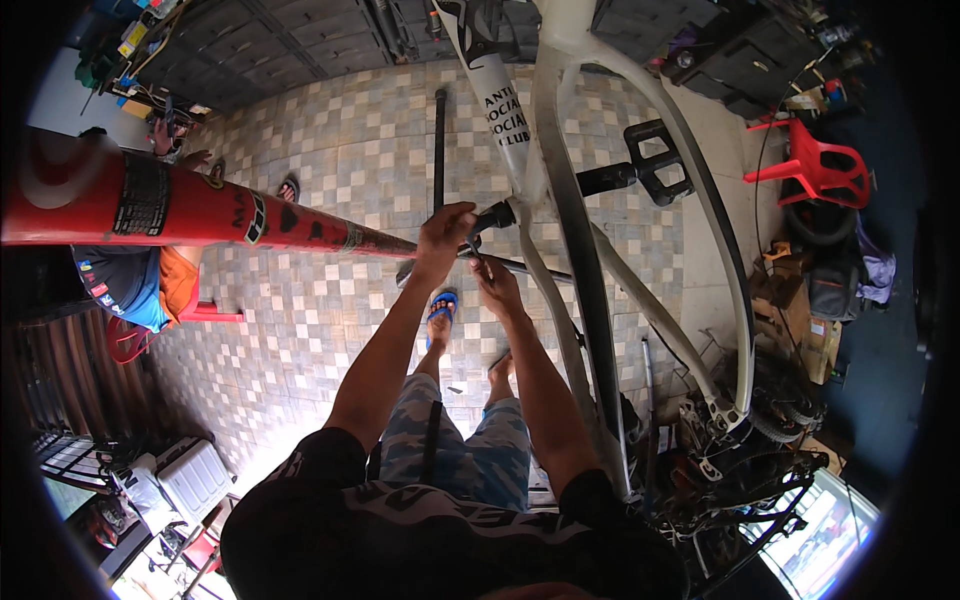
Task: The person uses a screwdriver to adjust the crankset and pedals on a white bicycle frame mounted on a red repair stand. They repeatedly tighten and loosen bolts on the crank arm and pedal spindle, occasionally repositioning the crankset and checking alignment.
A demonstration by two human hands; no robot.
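Observation:
A white bicycle frame point(560, 120) hangs in front of me over a checkered tile floor. My left hand point(443, 232) is wrapped around the black crank arm end point(495, 216) at the frame's bottom bracket. Just below it, my right hand point(495, 283) pinches a thin metal tool point(474, 247) that points up at the same spot. The opposite crank point(605, 178) carries a black flat pedal point(655, 160). A red tube point(200, 212) of a work stand reaches in from the left toward my hands.
Another person crouches at the left point(130, 285) behind the red tube. A red plastic chair point(815, 165) stands at the right, with bags and boxes point(820, 300) below it. Bicycle parts and wheels point(740, 460) lie at the lower right. A black rod point(438, 140) lies on the floor.

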